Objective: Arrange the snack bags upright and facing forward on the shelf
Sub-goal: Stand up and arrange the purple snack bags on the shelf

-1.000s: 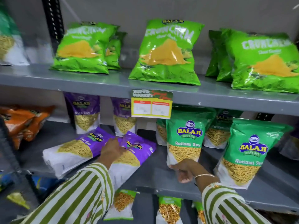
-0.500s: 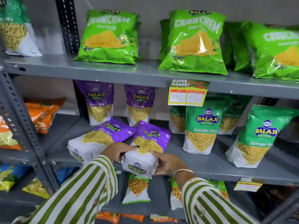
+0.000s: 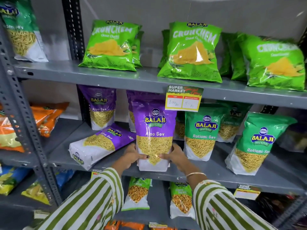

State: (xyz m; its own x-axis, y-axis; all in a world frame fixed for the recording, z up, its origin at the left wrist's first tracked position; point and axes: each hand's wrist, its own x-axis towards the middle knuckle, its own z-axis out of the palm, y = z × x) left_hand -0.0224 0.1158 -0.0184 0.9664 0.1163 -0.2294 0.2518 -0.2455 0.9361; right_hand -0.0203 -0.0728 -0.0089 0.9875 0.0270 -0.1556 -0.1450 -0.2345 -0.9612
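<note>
A purple Aloo Sev bag (image 3: 154,130) stands upright and facing forward at the front of the middle shelf (image 3: 207,175). My left hand (image 3: 132,156) grips its lower left side and my right hand (image 3: 176,155) grips its lower right side. A second purple Aloo Sev bag (image 3: 98,145) lies flat on its back just to the left, its white bottom toward the shelf edge. Two more purple bags (image 3: 101,107) stand upright at the back. Green Ratlami Sev bags (image 3: 201,131) stand upright to the right.
Green Crunchem bags (image 3: 111,45) lean on the upper shelf. A price tag (image 3: 183,98) hangs from that shelf's edge, just above the held bag. A perforated grey upright (image 3: 25,117) stands at left, with orange bags (image 3: 46,117) beyond it. More bags fill the lower shelf.
Both hands took the right-hand lying purple bag by its bottom and raised it from flat to upright, facing forward. The view shifted left and closer.
</note>
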